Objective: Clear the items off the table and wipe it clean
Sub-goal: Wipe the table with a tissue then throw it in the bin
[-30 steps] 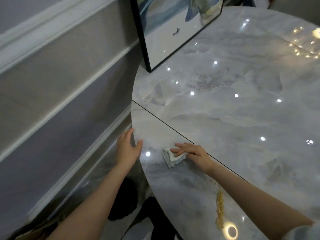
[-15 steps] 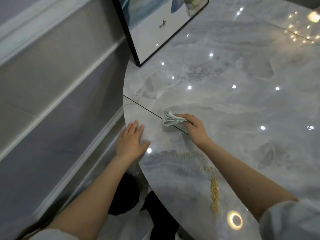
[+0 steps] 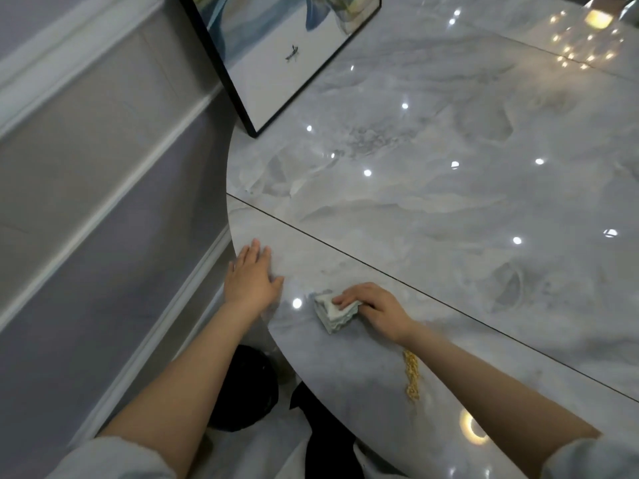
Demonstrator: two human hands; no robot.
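Note:
A glossy grey marble table fills the right of the view, with a thin dark seam running across it. My right hand presses a folded pale green-white cloth flat on the tabletop near the curved left edge. My left hand lies flat with fingers spread on the table's rim, just left of the cloth. A line of yellow crumbs lies on the table beside my right forearm.
A black-framed picture leans at the back of the table against the grey panelled wall. A black round object sits on the floor below the table edge. Ceiling lights reflect on the marble.
My right hand has drawn the cloth back from the seam toward the near table edge, now folded flat. The scattered crumbs near the seam are gone; my left hand stays on the rim.

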